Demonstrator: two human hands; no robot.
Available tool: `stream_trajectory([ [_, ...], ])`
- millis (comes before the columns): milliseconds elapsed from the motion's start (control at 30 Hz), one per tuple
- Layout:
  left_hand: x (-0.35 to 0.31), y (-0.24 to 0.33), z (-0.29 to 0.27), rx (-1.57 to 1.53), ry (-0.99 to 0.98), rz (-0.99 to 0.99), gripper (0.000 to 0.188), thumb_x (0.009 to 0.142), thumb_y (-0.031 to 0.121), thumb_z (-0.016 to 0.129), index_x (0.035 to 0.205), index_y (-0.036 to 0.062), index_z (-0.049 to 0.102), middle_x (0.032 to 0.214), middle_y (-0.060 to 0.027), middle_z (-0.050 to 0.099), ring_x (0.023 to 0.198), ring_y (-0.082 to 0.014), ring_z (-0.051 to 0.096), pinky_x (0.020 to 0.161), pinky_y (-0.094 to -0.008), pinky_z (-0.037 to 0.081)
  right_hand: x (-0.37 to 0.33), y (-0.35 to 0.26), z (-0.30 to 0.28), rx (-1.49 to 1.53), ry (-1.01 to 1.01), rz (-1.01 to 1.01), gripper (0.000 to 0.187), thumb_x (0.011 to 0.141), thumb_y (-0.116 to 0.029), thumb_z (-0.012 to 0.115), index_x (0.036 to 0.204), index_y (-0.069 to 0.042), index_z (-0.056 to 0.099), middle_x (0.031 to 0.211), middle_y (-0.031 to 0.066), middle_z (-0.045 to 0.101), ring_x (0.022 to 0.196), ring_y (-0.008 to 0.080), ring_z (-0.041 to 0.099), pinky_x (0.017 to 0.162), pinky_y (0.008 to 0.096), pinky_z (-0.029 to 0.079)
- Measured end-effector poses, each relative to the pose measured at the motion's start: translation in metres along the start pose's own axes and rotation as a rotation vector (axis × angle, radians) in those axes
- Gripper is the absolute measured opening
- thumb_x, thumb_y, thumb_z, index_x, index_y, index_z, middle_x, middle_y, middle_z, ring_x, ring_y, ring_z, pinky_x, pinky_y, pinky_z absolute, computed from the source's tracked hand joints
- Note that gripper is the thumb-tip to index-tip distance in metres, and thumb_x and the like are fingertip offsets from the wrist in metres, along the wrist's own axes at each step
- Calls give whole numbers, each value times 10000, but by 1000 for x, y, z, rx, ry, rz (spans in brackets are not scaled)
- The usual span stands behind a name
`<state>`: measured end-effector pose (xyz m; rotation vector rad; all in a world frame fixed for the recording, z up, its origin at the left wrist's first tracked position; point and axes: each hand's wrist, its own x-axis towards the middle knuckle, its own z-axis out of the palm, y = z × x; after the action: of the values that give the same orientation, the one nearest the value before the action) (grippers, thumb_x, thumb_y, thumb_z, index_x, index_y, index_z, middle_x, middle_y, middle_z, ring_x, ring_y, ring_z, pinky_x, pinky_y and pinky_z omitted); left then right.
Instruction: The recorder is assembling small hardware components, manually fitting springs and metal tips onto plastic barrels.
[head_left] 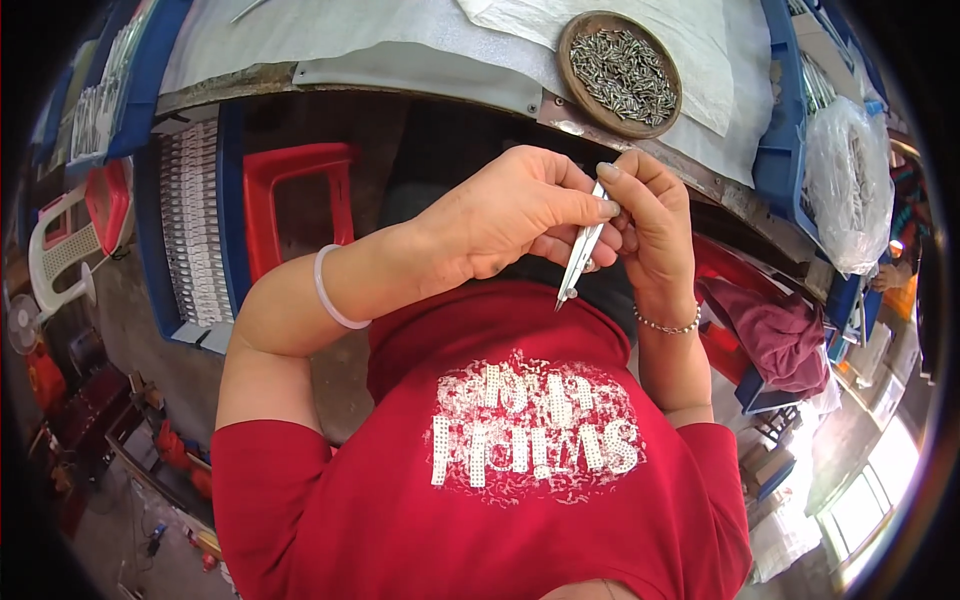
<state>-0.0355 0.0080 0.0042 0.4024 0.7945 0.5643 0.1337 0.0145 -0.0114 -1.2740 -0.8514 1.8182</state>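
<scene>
Just below the workbench edge (420,72), your two hands met in front of your red shirt (480,470). Your left hand (505,215) came in from eight o'clock, its fingers curled narrow, thumb and forefinger pinched on the upper end of a slim metal tool (580,252) — tweezers, by the look of it, though the view was too small to be sure. The tool hung tip-down, slanting toward seven o'clock. Your right hand (652,215) rose from five o'clock, fingers bent close and touching that same upper end; whether it held some small part there you could not tell from this view. At twelve o'clock from your hands, on the white sheet (400,30) covering the bench, sat a round brown dish (620,72) heaped with small metal pieces (622,70). A red stool (290,200) stood under the bench at nine o'clock, beside a blue tray (190,235) of white parts — well apart from your hands.
</scene>
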Motion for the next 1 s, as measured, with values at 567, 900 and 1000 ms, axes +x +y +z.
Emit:
stream_trajectory([
  [567, 16, -22, 52, -217, -256, -57, 311, 941, 305, 470, 967, 3, 544, 600, -21, 495, 393, -39, 304, 371, -187, 249, -52, -15, -87, 55, -113, -165, 213, 912, -204, 535, 851, -4, 580, 688, 29, 571, 595, 68, 519, 540, 193, 409],
  [900, 38, -17, 68, -101, -298, -106, 311, 944, 265, 469, 951, -38, 541, 596, -43, 484, 414, -40, 315, 389, -181, 253, -87, 15, -165, -909, -357, -317, 590, 828, -372, 631, 1259, -6, 461, 1284, 255, 450, 1176, 345, 476, 969, 384, 386],
  [1000, 36, -15, 68, -71, -271, -87, 296, 952, 248, 452, 942, -34, 544, 591, -39, 477, 417, -40, 316, 390, -177, 251, -110, -86, -153, -666, -232, -396, 324, 819, -118, 648, 1112, -1, 572, 984, 100, 636, 859, 185, 638, 747, 291, 497],
])
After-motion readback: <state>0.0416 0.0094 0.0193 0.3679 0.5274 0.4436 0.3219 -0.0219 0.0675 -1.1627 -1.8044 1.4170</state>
